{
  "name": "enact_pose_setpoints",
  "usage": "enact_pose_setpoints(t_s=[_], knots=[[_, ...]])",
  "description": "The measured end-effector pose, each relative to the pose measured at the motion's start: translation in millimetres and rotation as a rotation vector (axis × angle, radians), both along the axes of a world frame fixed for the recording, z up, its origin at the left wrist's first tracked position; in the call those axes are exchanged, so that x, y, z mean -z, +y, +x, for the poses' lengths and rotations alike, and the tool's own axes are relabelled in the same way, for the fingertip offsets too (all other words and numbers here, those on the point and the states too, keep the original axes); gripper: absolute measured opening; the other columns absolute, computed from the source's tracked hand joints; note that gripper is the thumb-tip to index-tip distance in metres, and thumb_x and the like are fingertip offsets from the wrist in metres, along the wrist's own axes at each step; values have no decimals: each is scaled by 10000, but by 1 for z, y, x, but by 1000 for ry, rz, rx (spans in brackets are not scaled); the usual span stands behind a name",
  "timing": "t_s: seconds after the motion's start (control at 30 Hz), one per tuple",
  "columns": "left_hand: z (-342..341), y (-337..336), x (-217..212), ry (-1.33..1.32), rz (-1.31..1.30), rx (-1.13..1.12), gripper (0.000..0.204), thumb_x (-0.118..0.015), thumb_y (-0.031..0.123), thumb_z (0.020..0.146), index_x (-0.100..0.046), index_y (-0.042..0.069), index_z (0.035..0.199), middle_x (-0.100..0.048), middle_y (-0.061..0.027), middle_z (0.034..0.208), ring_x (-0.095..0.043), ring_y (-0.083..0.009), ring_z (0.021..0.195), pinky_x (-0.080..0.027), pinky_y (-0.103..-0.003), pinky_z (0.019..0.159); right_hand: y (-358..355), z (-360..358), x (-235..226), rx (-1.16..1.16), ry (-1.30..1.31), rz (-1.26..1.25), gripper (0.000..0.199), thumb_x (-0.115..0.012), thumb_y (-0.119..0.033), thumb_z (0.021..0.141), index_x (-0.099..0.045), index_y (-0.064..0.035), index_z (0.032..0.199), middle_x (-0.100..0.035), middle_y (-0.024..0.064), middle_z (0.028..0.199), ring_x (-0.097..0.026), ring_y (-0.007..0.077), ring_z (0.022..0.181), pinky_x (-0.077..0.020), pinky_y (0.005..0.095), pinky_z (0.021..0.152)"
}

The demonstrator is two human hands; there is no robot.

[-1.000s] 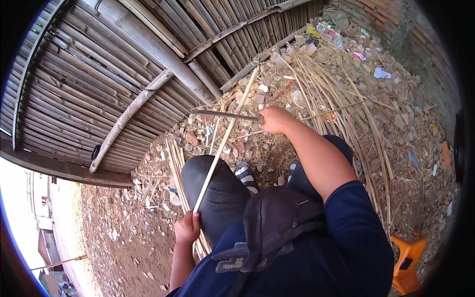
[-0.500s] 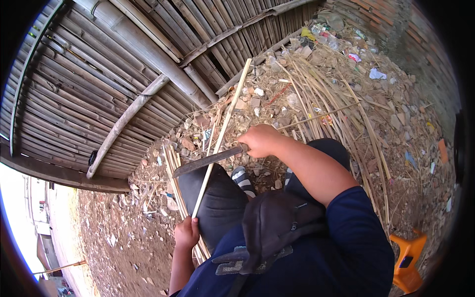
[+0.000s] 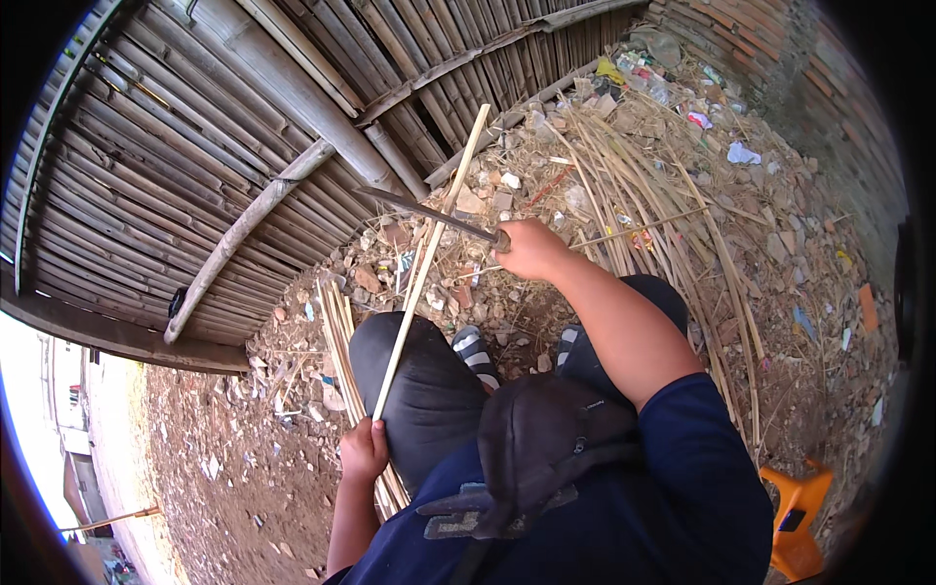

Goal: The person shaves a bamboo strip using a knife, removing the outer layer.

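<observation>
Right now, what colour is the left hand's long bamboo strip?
Pale yellow; the strip shows best in head view.

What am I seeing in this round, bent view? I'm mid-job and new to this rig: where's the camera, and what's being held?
There is no machine here, only a person's bare hands. The camera sits on their head, the left of two, looking down; its fisheye lens bends straight edges. The left hand grips the near end of a pale strip. The right hand holds a knife by its handle, the blade crossing the strip; I cannot tell whether they touch. The ground is strewn with stones and litter. A bundle lies beside the left leg, and long strips lie ahead to the right.
</observation>
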State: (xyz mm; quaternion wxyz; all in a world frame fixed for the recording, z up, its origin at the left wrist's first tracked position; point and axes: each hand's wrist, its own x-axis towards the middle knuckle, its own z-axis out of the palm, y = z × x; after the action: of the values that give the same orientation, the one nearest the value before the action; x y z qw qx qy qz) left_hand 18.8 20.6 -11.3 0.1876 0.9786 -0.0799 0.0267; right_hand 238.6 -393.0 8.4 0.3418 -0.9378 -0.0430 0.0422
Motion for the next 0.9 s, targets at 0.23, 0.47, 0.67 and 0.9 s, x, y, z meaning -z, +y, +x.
enact_pose_setpoints(t_s=[0.23, 0.47, 0.67, 0.9], knots=[[-3, -2, -9, 19, 36, -22, 374, -522, 293, 1037, -527, 50, 753, -598, -230, 622, -607, -466, 581, -465, -549, 538, -1, -6, -7, -151, 38, -125, 320, -729, -263, 802, -698, -97, 1074, -718, 183, 1006, -690, 376, 986, -554, 489, 853], [-3, -7, -10, 28, 19, -24, 383, -519, 304, 1043, -519, 46, 760, -596, -230, 631, -603, -470, 587, -458, -552, 536, 15, -15, -7, -302, -54, -128, 294, -750, -320, 797, -712, -105, 993, -714, 175, 902, -697, 391, 910, -559, 507, 797], [-3, -7, -6, -3, -12, -3, 392, -515, 299, 1046, -510, 46, 747, -580, -225, 619, -590, -470, 578, -443, -547, 526, 17, -17, -7, -416, -57, -193, 409, -732, -207, 751, -733, -217, 1160, -717, 170, 866, -706, 364, 879, -560, 493, 784], [-2, -2, 2, -40, -44, 18, 377, -526, 268, 1039, -503, 46, 735, -561, -227, 596, -575, -465, 546, -438, -537, 516, 4, -9, -14, -355, -25, -211, 278, -753, -303, 788, -716, -135, 1007, -718, 149, 909, -701, 363, 918, -557, 499, 790]])
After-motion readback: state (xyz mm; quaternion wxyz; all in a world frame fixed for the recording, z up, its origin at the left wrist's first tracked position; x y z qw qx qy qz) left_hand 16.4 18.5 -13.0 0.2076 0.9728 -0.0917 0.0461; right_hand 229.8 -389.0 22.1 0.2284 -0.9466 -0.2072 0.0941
